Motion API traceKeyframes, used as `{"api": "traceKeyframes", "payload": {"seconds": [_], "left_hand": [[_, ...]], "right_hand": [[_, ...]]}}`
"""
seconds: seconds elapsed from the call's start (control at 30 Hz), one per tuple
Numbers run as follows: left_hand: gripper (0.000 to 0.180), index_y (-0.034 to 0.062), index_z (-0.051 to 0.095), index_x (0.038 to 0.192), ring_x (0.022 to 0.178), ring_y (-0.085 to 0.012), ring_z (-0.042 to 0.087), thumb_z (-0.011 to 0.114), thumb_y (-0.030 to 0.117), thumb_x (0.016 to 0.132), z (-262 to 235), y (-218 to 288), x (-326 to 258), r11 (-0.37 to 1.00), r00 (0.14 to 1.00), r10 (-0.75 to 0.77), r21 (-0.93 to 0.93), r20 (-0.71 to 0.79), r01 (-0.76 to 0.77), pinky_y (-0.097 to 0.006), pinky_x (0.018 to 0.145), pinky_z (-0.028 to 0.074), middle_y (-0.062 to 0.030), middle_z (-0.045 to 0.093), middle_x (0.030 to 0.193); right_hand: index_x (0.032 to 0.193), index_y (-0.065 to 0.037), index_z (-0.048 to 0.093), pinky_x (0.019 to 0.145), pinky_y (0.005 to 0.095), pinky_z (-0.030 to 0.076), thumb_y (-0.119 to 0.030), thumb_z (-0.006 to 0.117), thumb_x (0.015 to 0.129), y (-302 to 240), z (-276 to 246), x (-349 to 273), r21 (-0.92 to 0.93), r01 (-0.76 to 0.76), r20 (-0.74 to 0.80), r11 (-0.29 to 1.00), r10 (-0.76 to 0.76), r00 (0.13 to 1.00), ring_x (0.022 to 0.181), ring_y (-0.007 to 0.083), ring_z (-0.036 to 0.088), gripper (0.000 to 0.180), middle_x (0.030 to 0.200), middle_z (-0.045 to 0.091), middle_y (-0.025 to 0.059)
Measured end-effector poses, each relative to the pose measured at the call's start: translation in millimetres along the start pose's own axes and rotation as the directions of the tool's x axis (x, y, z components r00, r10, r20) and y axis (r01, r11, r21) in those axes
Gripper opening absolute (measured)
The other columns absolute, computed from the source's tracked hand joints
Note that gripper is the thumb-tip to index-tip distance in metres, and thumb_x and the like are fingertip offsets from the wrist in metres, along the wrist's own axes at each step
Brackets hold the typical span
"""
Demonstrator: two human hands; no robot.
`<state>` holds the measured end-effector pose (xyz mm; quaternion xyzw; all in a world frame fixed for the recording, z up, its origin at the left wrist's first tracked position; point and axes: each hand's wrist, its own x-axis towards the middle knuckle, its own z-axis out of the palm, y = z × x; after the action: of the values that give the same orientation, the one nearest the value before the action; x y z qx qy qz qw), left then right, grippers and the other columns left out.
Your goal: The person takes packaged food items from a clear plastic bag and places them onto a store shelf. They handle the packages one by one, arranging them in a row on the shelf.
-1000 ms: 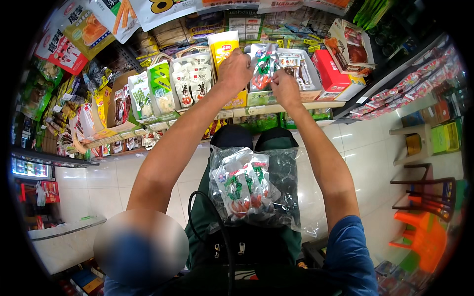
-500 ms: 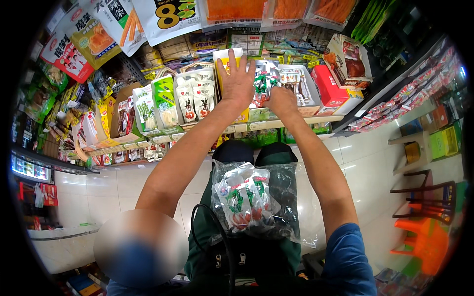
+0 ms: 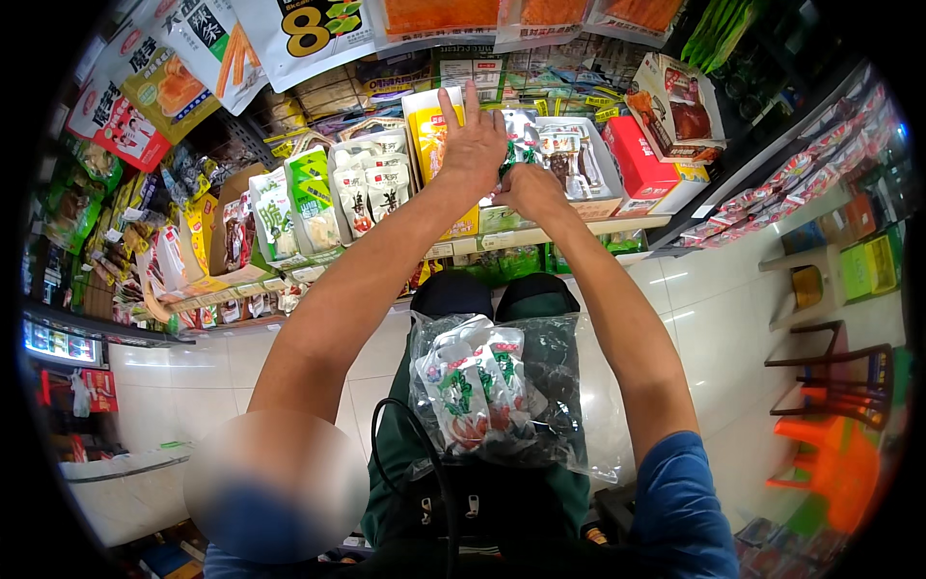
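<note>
Hands both at the shelf in the head view. With the left hand, fingers spread wide and almost straight, palm down over the yellow box and against the side of the silver-green packets; nothing gripped there. With the right hand, fingers bent inward at the lower part of these packets; cannot tell if pinching one. On the green trousers, more packets of the same look, in a loose pile inside the clear plastic bag, apart from both hands. Judging from this, work only partly done: some packets placed on the shelf, between the yellow box and the tray of brown packets, others left in the bag. Cannot count those on the shelf, being partly hidden by fingers.
</note>
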<state>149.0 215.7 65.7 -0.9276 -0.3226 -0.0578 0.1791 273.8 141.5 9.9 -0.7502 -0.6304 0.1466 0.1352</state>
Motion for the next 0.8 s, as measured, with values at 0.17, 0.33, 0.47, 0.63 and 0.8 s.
{"api": "traceKeyframes", "payload": {"seconds": [0.17, 0.33, 0.47, 0.63, 0.8], "left_hand": [[0.060, -0.0050, 0.066, 0.128, 0.150, -0.0565, 0.024, 0.080, 0.024, 0.077, 9, 2, -1, 0.997, 0.997, 0.040, 0.058, 0.066, -0.043, -0.087, 0.112, 0.005, -0.0260, 0.062, 0.131], [0.043, -0.0016, 0.072, 0.120, 0.151, -0.0559, 0.023, 0.073, 0.021, 0.083, 2, 11, -6, 0.993, 0.990, 0.043, 0.101, 0.135, -0.057, -0.087, 0.112, 0.004, -0.0218, 0.065, 0.128], [0.038, -0.0004, 0.073, 0.118, 0.152, -0.0550, 0.020, 0.071, 0.021, 0.086, -6, 9, -5, 0.995, 0.984, 0.061, 0.072, 0.168, -0.074, -0.087, 0.113, 0.004, -0.0212, 0.064, 0.129], [0.038, 0.0009, 0.074, 0.117, 0.153, -0.0549, 0.019, 0.072, 0.020, 0.085, 8, 14, -4, 0.989, 0.991, 0.020, 0.142, 0.130, -0.039, -0.088, 0.111, 0.004, -0.0219, 0.062, 0.131], [0.059, -0.0056, 0.067, 0.126, 0.155, -0.0533, 0.017, 0.079, 0.031, 0.081, 3, 3, -8, 0.998, 0.994, -0.033, 0.055, 0.101, 0.028, -0.087, 0.113, 0.006, -0.0224, 0.059, 0.134]], "right_hand": [[0.094, -0.008, 0.080, 0.083, 0.0476, 0.058, -0.035, 0.087, 0.077, 2, 19, 21, -0.022, -0.082, 0.006, 0.996, 0.082, 0.997, 0.094, 0.0369, 0.073, 0.032, 0.096, 0.077, 0.0175], [0.110, -0.007, 0.077, 0.088, 0.0455, 0.056, -0.042, 0.076, 0.085, 26, 38, 49, -0.055, 0.039, 0.209, 0.998, -0.026, 0.978, 0.104, 0.0393, 0.070, 0.043, 0.112, 0.075, 0.0206], [0.111, -0.003, 0.075, 0.089, 0.0451, 0.056, -0.040, 0.073, 0.087, 25, 43, 55, -0.041, 0.055, 0.275, 0.998, -0.041, 0.961, 0.105, 0.0397, 0.069, 0.044, 0.114, 0.074, 0.0218], [0.112, -0.003, 0.076, 0.088, 0.0450, 0.056, -0.034, 0.068, 0.089, 28, 32, 45, 0.054, 0.128, 0.277, 0.990, -0.138, 0.951, 0.101, 0.0397, 0.071, 0.039, 0.109, 0.075, 0.0217], [0.091, 0.003, 0.077, 0.065, 0.0326, 0.060, -0.027, 0.069, 0.089, 27, -67, 28, 0.422, -0.141, 0.412, 0.895, -0.051, 0.910, 0.073, 0.0192, 0.073, 0.031, 0.083, 0.077, 0.0135]]}}
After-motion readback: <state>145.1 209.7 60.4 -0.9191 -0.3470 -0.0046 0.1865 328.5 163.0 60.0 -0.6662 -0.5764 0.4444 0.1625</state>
